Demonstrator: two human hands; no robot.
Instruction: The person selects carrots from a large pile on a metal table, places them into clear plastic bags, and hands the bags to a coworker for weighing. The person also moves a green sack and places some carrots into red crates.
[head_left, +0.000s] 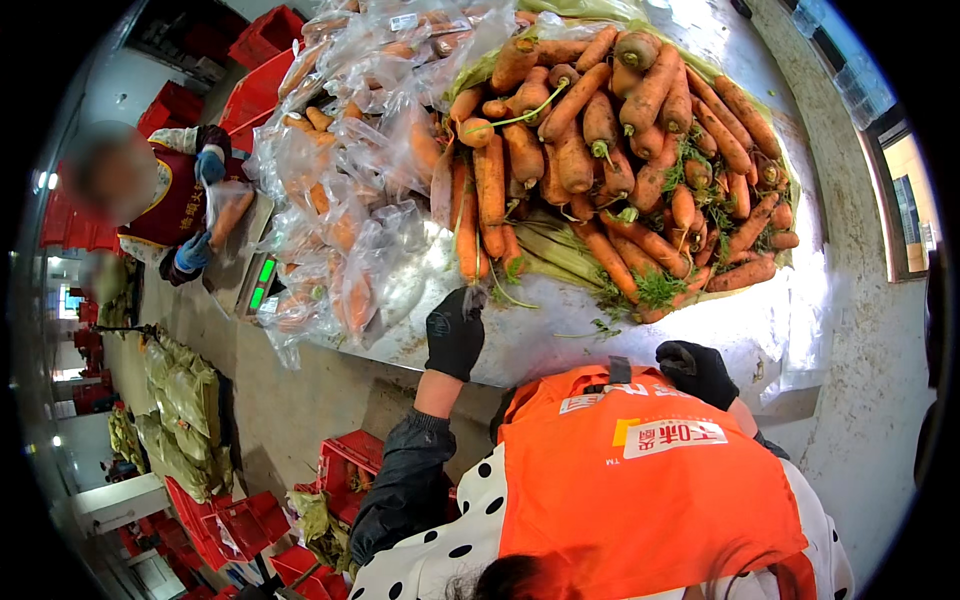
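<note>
My left hand (455, 334), in a black glove, has its fingertips at the lower end of a carrot (466, 225) on the left edge of a large carrot pile (577, 142); whether it grips that carrot is hard to tell. My right hand (697, 373), also black-gloved, rests near the table's front edge beside my orange apron (645, 465), its fingers curled and nothing visible in them. The pile lies on green sacking (555, 244) with leafy tops among it. Clear plastic bags of carrots (345, 225) are heaped to the left on the metal table (525, 352).
A co-worker (176, 195) in blue gloves holds a bagged carrot load beside a scale with a lit green display (262, 281). Red crates (352, 472) and filled green sacks (180, 412) stand on the floor at left. A wall (862, 300) borders the table at right.
</note>
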